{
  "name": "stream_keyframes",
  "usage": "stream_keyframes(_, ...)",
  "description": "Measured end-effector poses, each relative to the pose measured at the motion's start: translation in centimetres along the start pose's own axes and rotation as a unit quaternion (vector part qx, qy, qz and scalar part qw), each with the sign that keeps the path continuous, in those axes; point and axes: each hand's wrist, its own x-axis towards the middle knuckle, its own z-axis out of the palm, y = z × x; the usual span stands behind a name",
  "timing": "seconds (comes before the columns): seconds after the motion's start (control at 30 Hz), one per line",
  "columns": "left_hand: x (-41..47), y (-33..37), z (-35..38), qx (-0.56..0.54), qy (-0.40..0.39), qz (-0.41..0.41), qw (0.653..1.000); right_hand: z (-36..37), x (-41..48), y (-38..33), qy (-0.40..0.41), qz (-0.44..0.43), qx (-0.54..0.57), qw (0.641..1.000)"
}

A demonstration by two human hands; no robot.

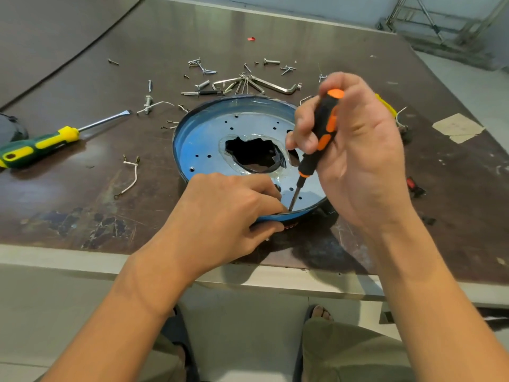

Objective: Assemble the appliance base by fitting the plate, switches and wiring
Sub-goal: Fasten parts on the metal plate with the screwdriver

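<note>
STEP plate fixing, judged | appliance base (242,102) lies at table (82,194) near edge | near rim is gripped by left hand (225,213), to steady it | screwdriver (325,128) is clasped by right hand (358,150), tip set on plate (203,144) beside that hand

The dark, scuffed worktop (82,188) carries a round blue base (203,139) near its front edge. Left of the base lie a green-and-yellow screwdriver (41,146) and a short white wire (132,175). Behind the base, loose screws (271,62) and hex keys (275,86) lie scattered. To its right sit a red switch (411,184) and a paper scrap (458,126).
</note>
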Motion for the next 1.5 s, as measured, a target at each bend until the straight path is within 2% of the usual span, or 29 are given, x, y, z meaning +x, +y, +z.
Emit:
stream_keyframes(0.1, 0.0, 0.0, 0.0, -0.005, -0.001, 0.004, 1.0, -0.4, -0.1, -0.3, -0.009, 0.024, 0.01, 1.0)
stream_keyframes(0.27, 0.0, 0.0, 0.0, -0.003, -0.003, 0.007, 1.0, -0.1, -0.3, 0.0, 0.009, -0.037, -0.029, 0.999)
stream_keyframes(0.43, 0.0, 0.0, 0.1, -0.005, 0.0, 0.007, 1.0, -0.2, 0.1, -0.1, -0.026, 0.03, 0.023, 0.999)
stream_keyframes(0.63, 0.0, 0.1, -0.1, 0.006, 0.0, 0.006, 1.0, -0.6, -0.2, -0.5, -0.071, 0.006, -0.018, 0.997)
stream_keyframes(0.77, 0.0, 0.2, -0.2, 0.005, 0.001, 0.011, 1.0, -0.2, 0.0, -0.4, -0.038, 0.004, -0.007, 0.999)
stream_keyframes(0.9, 0.1, 0.3, -0.2, 0.007, 0.003, 0.005, 1.0, -0.4, 0.0, -0.7, -0.04, 0.057, 0.035, 0.997)
stream_keyframes(1.03, 0.1, 0.2, -0.2, 0.009, 0.002, 0.006, 1.0, -0.2, -0.3, -0.5, -0.065, 0.026, -0.029, 0.997)
stream_keyframes(1.13, 0.0, 0.2, -0.2, 0.005, 0.005, 0.006, 1.0, 0.3, -0.3, -0.2, -0.016, -0.002, -0.056, 0.998)
stream_keyframes(1.23, 0.0, 0.3, -0.2, 0.012, 0.003, 0.005, 1.0, 0.6, -0.1, 0.0, 0.008, -0.004, -0.054, 0.998)
stream_keyframes(1.4, 0.0, 0.3, -0.2, 0.014, 0.001, 0.002, 1.0, -0.1, -0.2, -0.4, -0.02, 0.048, 0.01, 0.999)
stream_keyframes(1.5, 0.0, 0.2, -0.2, 0.011, 0.002, 0.003, 1.0, 0.3, -0.3, -0.2, -0.019, 0.012, -0.026, 0.999)
